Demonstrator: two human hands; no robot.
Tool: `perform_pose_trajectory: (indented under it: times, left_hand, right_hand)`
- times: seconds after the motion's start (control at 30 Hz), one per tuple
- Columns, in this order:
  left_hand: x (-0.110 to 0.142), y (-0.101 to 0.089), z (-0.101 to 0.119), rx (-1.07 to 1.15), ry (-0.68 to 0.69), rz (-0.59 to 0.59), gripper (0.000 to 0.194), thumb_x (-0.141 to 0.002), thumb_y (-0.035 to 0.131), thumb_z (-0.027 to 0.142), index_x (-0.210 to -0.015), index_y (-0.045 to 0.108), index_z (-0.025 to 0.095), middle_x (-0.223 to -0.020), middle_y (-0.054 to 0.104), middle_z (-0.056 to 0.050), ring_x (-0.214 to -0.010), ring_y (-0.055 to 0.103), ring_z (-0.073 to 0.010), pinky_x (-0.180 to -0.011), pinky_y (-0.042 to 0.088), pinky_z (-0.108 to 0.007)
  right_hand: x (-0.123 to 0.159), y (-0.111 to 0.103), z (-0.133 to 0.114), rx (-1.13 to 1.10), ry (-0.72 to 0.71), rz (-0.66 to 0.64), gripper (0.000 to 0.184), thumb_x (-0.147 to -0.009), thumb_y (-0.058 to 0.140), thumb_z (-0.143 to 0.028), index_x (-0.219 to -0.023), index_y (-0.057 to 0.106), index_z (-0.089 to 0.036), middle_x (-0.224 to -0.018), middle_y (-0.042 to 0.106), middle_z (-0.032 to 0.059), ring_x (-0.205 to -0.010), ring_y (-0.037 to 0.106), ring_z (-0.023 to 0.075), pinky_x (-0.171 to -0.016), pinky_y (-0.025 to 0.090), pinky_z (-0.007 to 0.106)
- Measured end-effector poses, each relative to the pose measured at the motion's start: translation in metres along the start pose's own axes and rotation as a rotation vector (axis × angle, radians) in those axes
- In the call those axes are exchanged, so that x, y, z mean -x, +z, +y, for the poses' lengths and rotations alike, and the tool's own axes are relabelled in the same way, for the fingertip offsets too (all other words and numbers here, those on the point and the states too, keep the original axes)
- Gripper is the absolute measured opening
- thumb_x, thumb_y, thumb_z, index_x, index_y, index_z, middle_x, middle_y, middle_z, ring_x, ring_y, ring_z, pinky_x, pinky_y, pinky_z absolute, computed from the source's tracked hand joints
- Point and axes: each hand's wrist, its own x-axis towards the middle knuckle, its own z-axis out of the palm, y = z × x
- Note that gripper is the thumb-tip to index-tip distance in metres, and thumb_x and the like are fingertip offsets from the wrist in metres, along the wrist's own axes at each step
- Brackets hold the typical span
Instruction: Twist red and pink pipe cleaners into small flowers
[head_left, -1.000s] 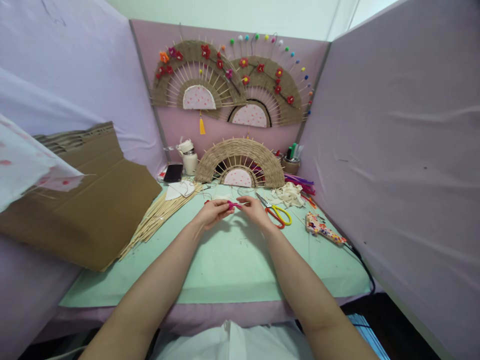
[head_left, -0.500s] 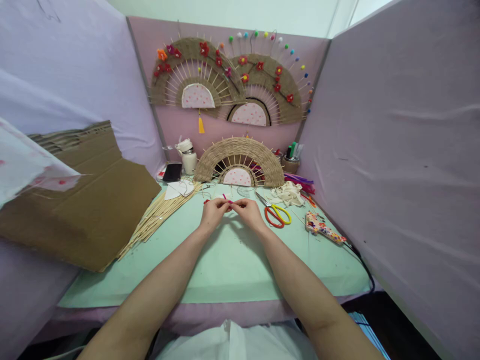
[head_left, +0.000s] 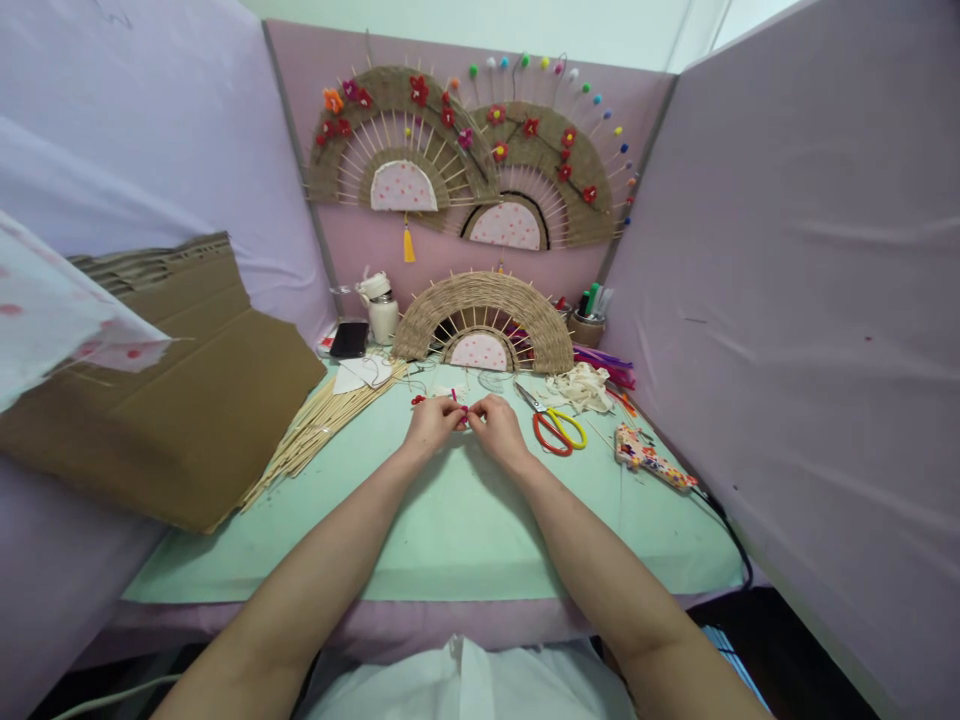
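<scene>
My left hand (head_left: 433, 426) and my right hand (head_left: 496, 428) meet over the middle of the table, fingertips pinched. Between them is a small bent magenta pipe cleaner (head_left: 464, 412), one end poking up by the left fingers. Both hands grip it; its full shape is partly hidden by the fingers. Just beyond the left hand lies a small red piece (head_left: 418, 400). To the right of my right hand rest scissors (head_left: 553, 430) with one red and one yellow handle. Behind the hands stands a half-round twine-wrapped fan (head_left: 480, 292) with a dotted centre.
Thin wooden sticks (head_left: 319, 425) and a large cardboard sheet (head_left: 157, 400) lie at left. A patterned glue gun (head_left: 652, 460) with a black cord is at right, near cream fabric scraps (head_left: 581, 387) and purple pipe cleaners (head_left: 606, 365). A white bottle (head_left: 381, 312) stands behind.
The fingertips have parted slightly, and more of the magenta pipe cleaner shows between them. The whole view has shifted a little.
</scene>
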Motion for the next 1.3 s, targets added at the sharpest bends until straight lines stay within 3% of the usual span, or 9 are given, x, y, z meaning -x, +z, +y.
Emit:
perform_pose_trajectory:
  times: [0.13,0.27,0.43,0.57,0.73,0.9,1.3]
  left_hand:
    - [-0.004,-0.005,0.003,0.317,-0.12,-0.022,0.006,-0.063,0.068,0.016,-0.065,0.064,0.011,-0.061,0.066,-0.002,-0.062,0.064,-0.0147,-0.067,0.049,-0.027]
    - [-0.005,-0.012,0.002,0.518,-0.163,-0.136,0.021,-0.057,0.076,0.017,-0.072,0.064,0.01,-0.067,0.067,-0.003,-0.066,0.064,-0.0137,-0.075,0.05,-0.03]
    - [-0.004,-0.013,0.001,0.546,-0.172,-0.258,0.029,-0.055,0.079,0.023,-0.077,0.064,0.01,-0.07,0.067,-0.004,-0.065,0.063,-0.0118,-0.071,0.049,-0.028]
    - [-0.001,-0.013,0.003,0.57,-0.167,-0.358,0.03,-0.057,0.079,0.025,-0.079,0.063,0.011,-0.069,0.066,-0.002,-0.062,0.062,-0.0101,-0.065,0.047,-0.024]
    - [0.002,-0.018,0.01,0.647,-0.206,-0.434,0.03,-0.058,0.079,0.02,-0.081,0.061,0.012,-0.069,0.065,0.0,-0.06,0.06,-0.007,-0.064,0.047,-0.02]
    - [0.005,-0.022,0.013,0.712,-0.24,-0.45,0.03,-0.061,0.078,0.019,-0.084,0.06,0.012,-0.066,0.063,0.0,-0.058,0.058,-0.0053,-0.06,0.045,-0.017]
    - [0.005,-0.016,0.009,0.782,-0.233,-0.432,0.032,-0.061,0.077,0.018,-0.085,0.056,0.014,-0.068,0.062,0.0,-0.059,0.059,-0.0061,-0.058,0.046,-0.016]
  right_hand:
    - [-0.005,-0.012,0.001,-0.164,0.053,-0.034,0.018,-0.079,0.055,-0.031,-0.074,0.067,-0.018,-0.078,0.065,0.0053,-0.074,0.055,0.0162,-0.074,0.041,0.03]
    - [-0.012,-0.025,0.006,-0.315,0.128,0.034,0.023,-0.078,0.053,-0.034,-0.087,0.067,-0.018,-0.09,0.066,0.0063,-0.081,0.056,0.0178,-0.079,0.041,0.032]
    - [-0.01,-0.025,0.006,-0.534,0.264,-0.165,0.026,-0.076,0.057,-0.04,-0.084,0.067,-0.018,-0.083,0.066,0.0039,-0.08,0.056,0.0169,-0.076,0.041,0.03]
    - [-0.007,-0.025,0.0,-0.83,0.45,-0.312,0.027,-0.072,0.063,-0.044,-0.086,0.068,-0.021,-0.083,0.065,0.0028,-0.079,0.056,0.0153,-0.064,0.038,0.025]
    - [-0.008,-0.035,-0.006,-1.188,0.595,-0.496,0.03,-0.062,0.075,-0.027,-0.09,0.066,-0.022,-0.081,0.064,0.0005,-0.075,0.055,0.0124,-0.06,0.037,0.023]
    - [-0.007,-0.034,-0.007,-1.245,0.566,-0.515,0.036,-0.055,0.077,-0.017,-0.089,0.064,-0.022,-0.08,0.063,-0.0017,-0.076,0.056,0.0116,-0.061,0.037,0.023]
    - [-0.007,-0.026,-0.006,-1.107,0.552,-0.353,0.029,-0.054,0.076,-0.026,-0.078,0.063,-0.02,-0.072,0.063,-0.002,-0.07,0.056,0.011,-0.064,0.037,0.024]
